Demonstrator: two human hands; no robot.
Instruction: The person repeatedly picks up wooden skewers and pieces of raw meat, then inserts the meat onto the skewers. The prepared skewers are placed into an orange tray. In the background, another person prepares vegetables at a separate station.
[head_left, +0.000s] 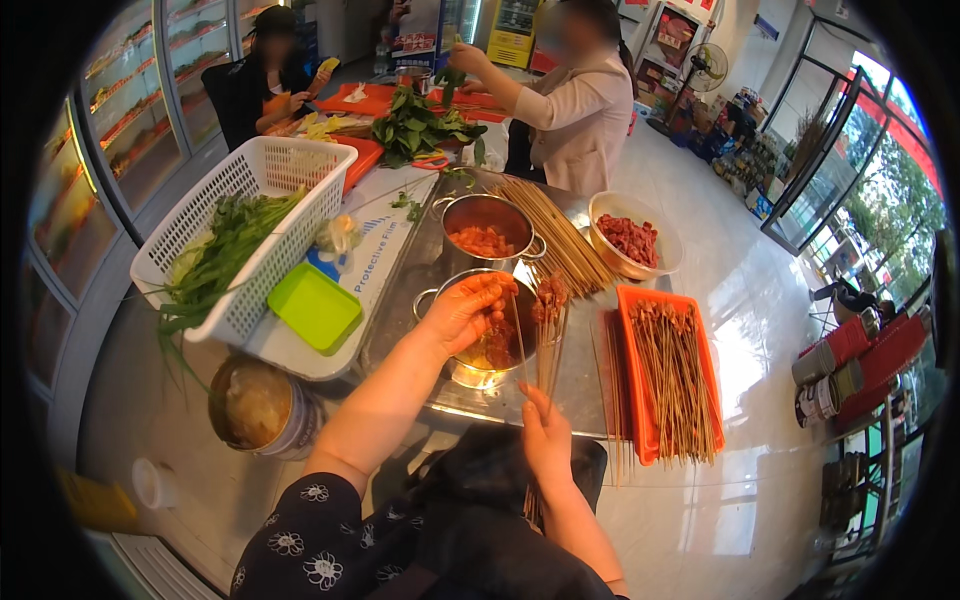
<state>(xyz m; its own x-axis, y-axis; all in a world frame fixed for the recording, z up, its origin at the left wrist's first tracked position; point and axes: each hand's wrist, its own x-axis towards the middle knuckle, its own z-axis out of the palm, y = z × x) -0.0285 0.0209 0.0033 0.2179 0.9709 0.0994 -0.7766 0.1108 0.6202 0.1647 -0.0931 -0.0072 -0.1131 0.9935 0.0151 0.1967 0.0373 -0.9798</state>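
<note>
My left hand (469, 311) pinches a piece of red marinated meat at the tip of a thin skewer, above a steel pot (484, 364) holding more meat. My right hand (546, 424) is closed around a bundle of wooden skewers (553, 345); several carry meat at their upper ends. Behind that pot stands a second steel pot (487, 214) with orange-red pieces in it. Bare skewers (555, 236) lie in a pile to its right. A pale bowl (664, 244) holds raw red meat (628, 238). Filled skewers (675, 375) lie in an orange tray (637, 420) at the right.
A white plastic basket (259, 292) of greens and a green tray (315, 307) are at the left. An open tin (251, 412) stands on the floor below. Two people (574, 112) (281, 82) handle leaves across the table, near a heap of leafy greens (420, 127).
</note>
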